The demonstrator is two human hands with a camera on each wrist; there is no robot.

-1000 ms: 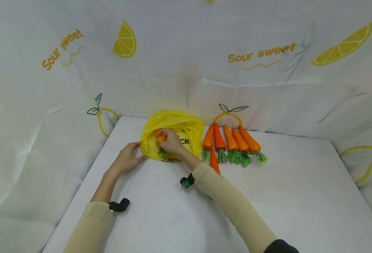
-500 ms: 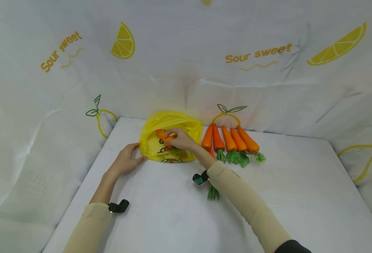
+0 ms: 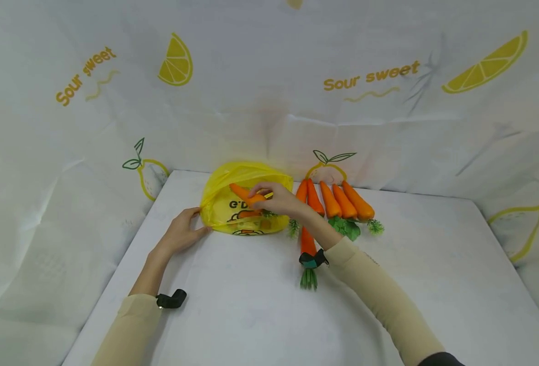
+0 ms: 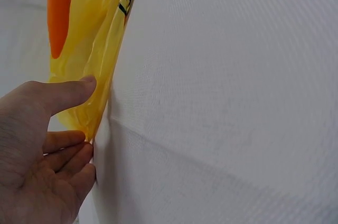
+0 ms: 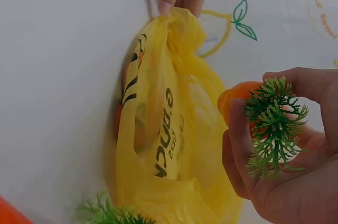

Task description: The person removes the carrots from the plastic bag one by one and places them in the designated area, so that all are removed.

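Observation:
My right hand (image 3: 278, 199) grips an orange carrot (image 3: 242, 193) by its thick end, the tip pointing left over the mouth of a yellow plastic bag (image 3: 219, 185). Feathery green leaves (image 5: 277, 129) stick out past the fingers in the right wrist view. My left hand (image 3: 182, 233) holds the bag's left edge, with the thumb on the near side and the fingers farther back. Black print shows inside the bag. Another carrot (image 3: 249, 214) lies low in it, partly covered by the plastic.
Several carrots (image 3: 358, 203) with green tops lie in a row to the right of the bag, tips toward the back wall. A single carrot (image 3: 307, 241) lies in front of them, under the right wrist. A white sheet printed with lemons (image 3: 176, 61) hangs behind the white table (image 3: 251, 305).
My right hand has moved to the right, lifting the carrot up from deeper in the bag. The left hand keeps its place at the bag's edge.

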